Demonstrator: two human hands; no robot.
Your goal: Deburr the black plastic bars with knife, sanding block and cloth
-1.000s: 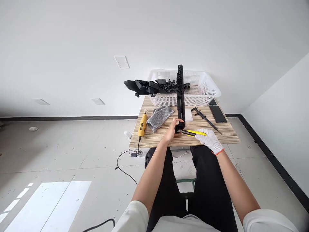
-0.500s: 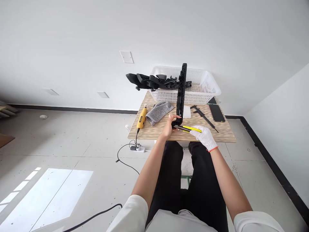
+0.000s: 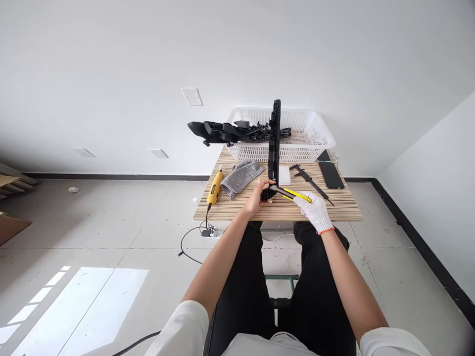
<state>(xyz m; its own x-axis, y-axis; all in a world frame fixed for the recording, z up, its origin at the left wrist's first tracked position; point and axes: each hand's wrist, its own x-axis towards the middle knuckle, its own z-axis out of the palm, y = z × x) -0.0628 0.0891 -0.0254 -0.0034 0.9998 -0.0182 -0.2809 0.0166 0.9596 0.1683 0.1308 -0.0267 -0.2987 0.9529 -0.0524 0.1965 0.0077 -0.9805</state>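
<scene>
Gripping the near end of a long black plastic part (image 3: pixel 273 153), the bare left hand (image 3: pixel 255 199) has its fingers closed around it above the slatted-look table (image 3: pixel 334 212); the part's far end rises in front of the white basket (image 3: pixel 297 155). The gloved right hand (image 3: pixel 314 211) has its fingers wrapped around a yellow-and-black utility knife (image 3: pixel 290 193), whose tip meets or overlaps the part's near end; which, I cannot tell. Left of the part lie a grey cloth (image 3: pixel 243 179) and a yellow rotary tool (image 3: pixel 214 189); to the right, a black caliper (image 3: pixel 312 183) and a phone (image 3: pixel 331 175).
</scene>
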